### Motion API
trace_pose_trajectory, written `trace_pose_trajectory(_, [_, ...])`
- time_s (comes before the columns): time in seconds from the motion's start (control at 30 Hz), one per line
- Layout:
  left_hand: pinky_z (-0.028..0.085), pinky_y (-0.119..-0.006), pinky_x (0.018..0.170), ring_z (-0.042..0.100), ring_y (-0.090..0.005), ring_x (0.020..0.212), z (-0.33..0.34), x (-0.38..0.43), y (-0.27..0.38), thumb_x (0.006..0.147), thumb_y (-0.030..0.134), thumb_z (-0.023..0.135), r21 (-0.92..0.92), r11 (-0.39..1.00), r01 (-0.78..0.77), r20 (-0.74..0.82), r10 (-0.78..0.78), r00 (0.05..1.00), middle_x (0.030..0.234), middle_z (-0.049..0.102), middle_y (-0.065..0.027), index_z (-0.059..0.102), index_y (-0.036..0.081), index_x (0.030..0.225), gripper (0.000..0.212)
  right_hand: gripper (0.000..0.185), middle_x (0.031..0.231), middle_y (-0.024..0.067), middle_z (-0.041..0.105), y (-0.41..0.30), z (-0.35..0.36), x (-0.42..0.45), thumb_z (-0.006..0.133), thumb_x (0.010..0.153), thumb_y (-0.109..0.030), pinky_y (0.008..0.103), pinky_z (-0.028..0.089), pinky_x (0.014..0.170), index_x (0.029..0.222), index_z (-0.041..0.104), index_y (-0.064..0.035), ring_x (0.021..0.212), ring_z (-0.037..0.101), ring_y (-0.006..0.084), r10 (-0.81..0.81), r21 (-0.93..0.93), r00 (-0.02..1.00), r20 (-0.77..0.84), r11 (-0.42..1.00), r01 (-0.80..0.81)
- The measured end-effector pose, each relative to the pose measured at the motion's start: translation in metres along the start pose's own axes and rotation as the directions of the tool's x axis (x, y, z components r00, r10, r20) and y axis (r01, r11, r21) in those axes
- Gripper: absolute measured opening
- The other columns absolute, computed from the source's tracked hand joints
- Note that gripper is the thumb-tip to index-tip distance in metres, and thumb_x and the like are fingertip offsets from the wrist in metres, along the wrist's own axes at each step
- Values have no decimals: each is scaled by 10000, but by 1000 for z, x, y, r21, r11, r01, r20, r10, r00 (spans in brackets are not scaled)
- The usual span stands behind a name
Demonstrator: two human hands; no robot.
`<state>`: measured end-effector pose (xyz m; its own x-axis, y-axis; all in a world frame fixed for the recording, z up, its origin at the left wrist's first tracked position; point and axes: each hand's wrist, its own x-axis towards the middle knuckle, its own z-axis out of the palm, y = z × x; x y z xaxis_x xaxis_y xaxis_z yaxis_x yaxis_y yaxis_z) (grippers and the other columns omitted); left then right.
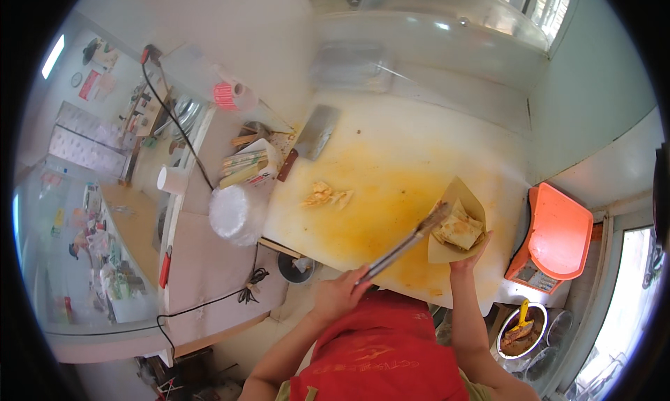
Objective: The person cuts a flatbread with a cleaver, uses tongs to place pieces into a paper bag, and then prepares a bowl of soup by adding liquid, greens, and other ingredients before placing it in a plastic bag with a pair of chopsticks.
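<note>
My left hand (343, 291) grips metal tongs (398, 253) by the handle end. The browned tips of the tongs reach the opening of a tan paper bag (442, 252). Folded pieces of flat, browned pancake (460, 226) fill the bag's mouth. My right hand (468, 261) holds the bag from below and the right, its fingers mostly hidden behind the paper. Beneath lies a large white cutting board (366, 238) with yellow stains. A few torn pancake scraps (325, 194) rest on it, left of the tongs.
A cleaver (316, 134) lies at the board's left edge, near wrapped chopsticks (243, 165) and plastic-wrapped round containers (238, 215). To the right stand an orange scale (557, 233) and a bowl of brown sauce (536, 335) with a yellow-handled brush (522, 322). A black cable (209, 309) crosses the left counter.
</note>
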<state>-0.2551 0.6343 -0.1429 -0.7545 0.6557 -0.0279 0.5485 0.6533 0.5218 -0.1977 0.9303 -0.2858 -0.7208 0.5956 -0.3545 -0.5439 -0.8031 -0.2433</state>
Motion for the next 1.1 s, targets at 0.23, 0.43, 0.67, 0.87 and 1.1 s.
trace_pose_trajectory(0.23, [470,-241,595,550,-98,671,-15,-39,-64,917,262,588,-673,575,465,74,-573,816,792,602,-50,493,8,1249,428,668,1438,88,379,38,20,-3,420,910,-589,488,347,1058,1413,361,-153,1290,386,310,103,68,949,298,989,-128])
trace_pose_trajectory(0.43, [276,-230,336,362,-60,367,-34,-59,-139,931,245,551,-738,183,649,319,-754,575,704,586,-50,556,10,1128,306,679,1448,85,366,30,13,-3,438,900,-593,501,335,1066,1421,350,-167,1297,379,312,114,14,961,253,992,-122])
trace_pose_trajectory(0.67, [337,-220,399,453,-80,435,-13,19,-123,922,231,576,-704,449,551,178,-639,748,682,584,-31,574,37,1124,281,649,1431,107,389,30,14,2,372,931,-580,505,346,1057,1409,366,-141,1282,395,324,141,91,983,114,984,-151])
trace_pose_trajectory(0.87, [451,-229,612,558,-64,689,-29,-3,-38,910,193,599,-467,858,215,131,-174,976,746,615,-21,542,47,1227,354,624,1414,110,415,36,2,9,392,932,-556,506,345,1058,1393,387,-136,1267,415,321,118,83,984,131,988,-129])
trace_pose_trajectory(1.1, [302,-222,364,396,-83,400,-29,-45,-92,922,231,567,-738,293,608,249,-719,649,722,597,-64,553,22,1160,317,620,1411,96,425,17,18,-3,453,910,-538,503,337,1065,1380,407,-137,1263,424,319,68,104,964,256,990,-98])
